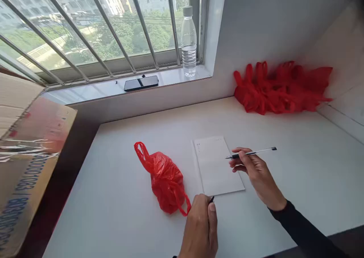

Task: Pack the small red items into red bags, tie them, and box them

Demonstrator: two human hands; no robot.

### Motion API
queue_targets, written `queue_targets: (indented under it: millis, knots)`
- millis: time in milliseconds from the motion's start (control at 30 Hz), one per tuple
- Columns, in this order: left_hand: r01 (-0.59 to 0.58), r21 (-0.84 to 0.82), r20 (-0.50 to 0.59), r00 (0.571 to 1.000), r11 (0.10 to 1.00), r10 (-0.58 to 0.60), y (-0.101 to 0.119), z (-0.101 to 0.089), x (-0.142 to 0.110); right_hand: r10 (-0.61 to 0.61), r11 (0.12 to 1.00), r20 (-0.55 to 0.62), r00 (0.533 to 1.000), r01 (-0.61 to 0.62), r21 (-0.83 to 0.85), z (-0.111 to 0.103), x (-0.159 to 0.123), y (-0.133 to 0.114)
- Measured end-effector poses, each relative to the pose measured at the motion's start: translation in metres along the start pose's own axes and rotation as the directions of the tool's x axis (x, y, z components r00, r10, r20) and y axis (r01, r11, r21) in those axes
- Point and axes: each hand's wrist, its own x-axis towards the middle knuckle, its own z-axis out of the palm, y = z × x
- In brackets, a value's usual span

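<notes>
My right hand (256, 172) is closed round a pen (251, 153), holding it level over the right edge of a white sheet of paper (216, 167) that lies flat on the white table (298, 167). My left hand (200, 227) is closed near the paper's lower left corner; a small dark thing, perhaps the pen's cap (211, 199), sticks out between its fingers. A filled red plastic bag (165, 178) lies just left of that hand, its handle loop close to my knuckles.
A pile of red plastic bags (281, 87) lies at the back right against the wall. On the window sill stand a water bottle (189, 42) and a dark phone (141, 82). A cardboard box (25, 159) juts in at the left, beyond the table's edge.
</notes>
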Motion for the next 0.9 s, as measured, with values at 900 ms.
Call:
queue_targets:
  millis: [900]
  knots:
    - [-0.259, 0.378, -0.338, 0.856, 0.889, 0.392, -0.065, 0.091, 0.02, -0.017, 0.966, 0.041, 0.999, 0.027, -0.256, 0.072, 0.081, 0.047]
